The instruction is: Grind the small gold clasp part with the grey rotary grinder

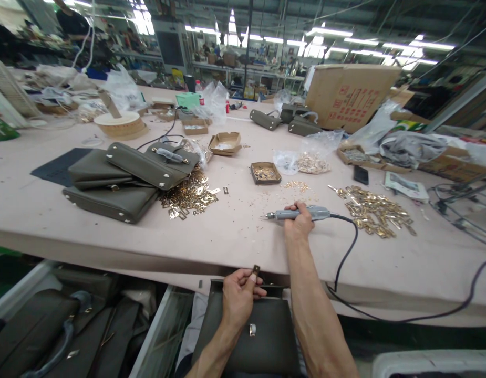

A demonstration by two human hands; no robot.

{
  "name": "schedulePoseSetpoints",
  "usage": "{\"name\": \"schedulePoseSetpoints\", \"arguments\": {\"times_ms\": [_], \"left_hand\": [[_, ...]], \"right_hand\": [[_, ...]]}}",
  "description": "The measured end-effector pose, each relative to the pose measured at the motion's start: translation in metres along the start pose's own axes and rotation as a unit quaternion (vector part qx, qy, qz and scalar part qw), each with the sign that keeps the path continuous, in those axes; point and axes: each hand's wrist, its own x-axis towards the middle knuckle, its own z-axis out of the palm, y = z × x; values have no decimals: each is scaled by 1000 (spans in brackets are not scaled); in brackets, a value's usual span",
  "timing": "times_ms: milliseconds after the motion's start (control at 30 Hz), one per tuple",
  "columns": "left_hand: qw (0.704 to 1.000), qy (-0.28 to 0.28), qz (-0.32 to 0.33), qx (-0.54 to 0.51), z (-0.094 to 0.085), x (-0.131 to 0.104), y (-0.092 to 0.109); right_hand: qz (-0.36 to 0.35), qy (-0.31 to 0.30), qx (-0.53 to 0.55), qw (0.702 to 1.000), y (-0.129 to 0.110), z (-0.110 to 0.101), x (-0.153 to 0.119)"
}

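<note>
- Wide and pale pink, the counter (235, 236) fills a workshop lit by strip lights, with a cardboard box (351, 94) at its far right.
- Our right hand (298, 220) rests on the counter, fingers wrapped tight around a grey electric screwdriver (301, 213) whose tip points left; its black cord (347, 252) loops off the near edge.
- Our left hand (238, 296) sits below the counter's near edge, fingers pinching a small strap tab (254, 274) above a dark olive bag (262, 331) in our lap.
- Finished olive bags (124, 178) are stacked at the left, touching a heap of gold fittings (189, 195).
- More gold fittings (374, 210) lie just right of the screwdriver.
</note>
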Motion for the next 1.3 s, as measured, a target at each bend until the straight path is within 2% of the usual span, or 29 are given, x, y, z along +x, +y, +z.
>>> {"name": "schedulePoseSetpoints", "arguments": {"times_ms": [133,267,467,600,767,1000,1300], "left_hand": [[998,-4,28,52,-5,-1,-1],[1000,-17,14,21,-6,-2,-1],[999,-46,-13,-21,-8,-1,3],[999,-35,-24,-33,-7,-1,7],[999,-18,-32,-37,-6,-2,8],[999,-19,-25,-24,-4,-1,8],[999,-16,-30,-24,-4,0,7]], "right_hand": [[21,-72,11,997,-31,-4,-21],[38,-171,5,984,-63,-18,-59],[44,-206,-61,976,-89,-44,-115],[24,-219,-109,969,-89,-55,-136],[-20,-243,-156,957,-82,-58,-150],[-48,-298,-170,938,-70,-65,-157],[-48,-327,-191,924,-63,-71,-160]]}}
